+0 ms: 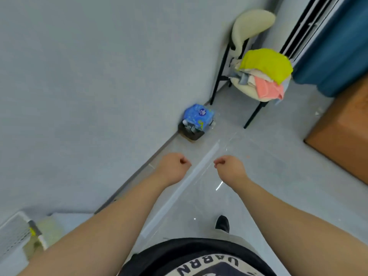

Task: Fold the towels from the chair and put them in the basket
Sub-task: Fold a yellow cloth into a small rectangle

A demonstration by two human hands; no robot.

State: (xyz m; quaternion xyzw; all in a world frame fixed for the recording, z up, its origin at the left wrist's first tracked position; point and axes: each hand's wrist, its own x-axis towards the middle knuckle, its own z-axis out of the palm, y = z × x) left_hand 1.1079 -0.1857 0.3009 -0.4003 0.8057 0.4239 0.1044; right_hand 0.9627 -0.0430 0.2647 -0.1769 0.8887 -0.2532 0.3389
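A cream chair (251, 24) on black legs stands in the far right corner. Its seat carries a heap of towels: a yellow-green one (266, 63) on top, a pink one (267, 88) hanging at the front, beige and pale blue ones beneath. A white mesh basket (15, 232) sits at the lower left edge, with a pale yellow cloth (48, 230) beside it. My left hand (174, 166) and my right hand (229, 166) are stretched out over the floor, well short of the chair. Both have their fingers curled into fists and hold nothing.
A small dark bin (192, 131) topped by a blue package (198, 115) stands against the grey wall between me and the chair. A wooden cabinet (342, 136) fills the right side, with a blue curtain (338, 46) behind the chair. The floor is glossy grey tile.
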